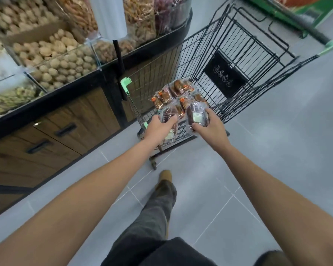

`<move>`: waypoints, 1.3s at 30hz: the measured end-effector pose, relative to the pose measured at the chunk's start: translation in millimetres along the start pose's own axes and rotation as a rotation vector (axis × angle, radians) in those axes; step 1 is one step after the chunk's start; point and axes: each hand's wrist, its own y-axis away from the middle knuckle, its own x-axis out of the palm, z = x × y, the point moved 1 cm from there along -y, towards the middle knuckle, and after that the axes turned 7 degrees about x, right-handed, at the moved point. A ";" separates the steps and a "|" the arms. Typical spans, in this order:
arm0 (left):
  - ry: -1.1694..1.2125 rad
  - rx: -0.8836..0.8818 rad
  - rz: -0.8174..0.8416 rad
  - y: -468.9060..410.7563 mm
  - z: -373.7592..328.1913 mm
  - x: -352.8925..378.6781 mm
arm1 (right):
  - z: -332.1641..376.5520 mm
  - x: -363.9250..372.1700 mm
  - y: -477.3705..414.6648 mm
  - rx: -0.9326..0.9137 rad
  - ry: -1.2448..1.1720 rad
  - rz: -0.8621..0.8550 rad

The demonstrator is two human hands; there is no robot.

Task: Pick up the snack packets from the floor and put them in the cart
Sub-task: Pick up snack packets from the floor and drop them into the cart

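As my left hand point(158, 127) and right hand point(210, 123) each grip a snack packet point(197, 113), the cart point(200, 60) sits below.
Nut bins point(62, 60) stand off to the left; more packets point(173, 93) lie just beyond.

Grey floor tiles point(277, 150) with thin pale joints run the length of the aisle. Along one side stands a black-framed bulk-food stand point(104, 73). Its top tier holds clear bins point(62, 62) heaped with walnuts, other nuts and dried snacks. A white cylinder point(108, 16) rises on a black post point(119, 56) at the stand's edge. Below the bins, wood-grain cabinet doors point(88, 112) carry black bar handles point(65, 129). Well apart from the stand, across the aisle, sits a green display point(304, 10). The light is even and soft.
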 end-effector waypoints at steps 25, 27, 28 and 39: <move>0.064 -0.508 -0.194 -308.9 -32.2 139.0 | -120.0 43.5 -401.9 0.131 0.256 0.269; 0.061 -0.552 -0.246 -327.2 -21.6 154.9 | -142.0 56.1 -425.0 0.120 0.287 0.312; 0.062 -0.572 -0.273 -336.8 -14.0 163.2 | -152.1 62.2 -436.1 0.100 0.300 0.332; 0.042 -0.729 -0.424 -404.2 32.1 203.1 | -220.8 108.0 -503.7 0.021 0.376 0.406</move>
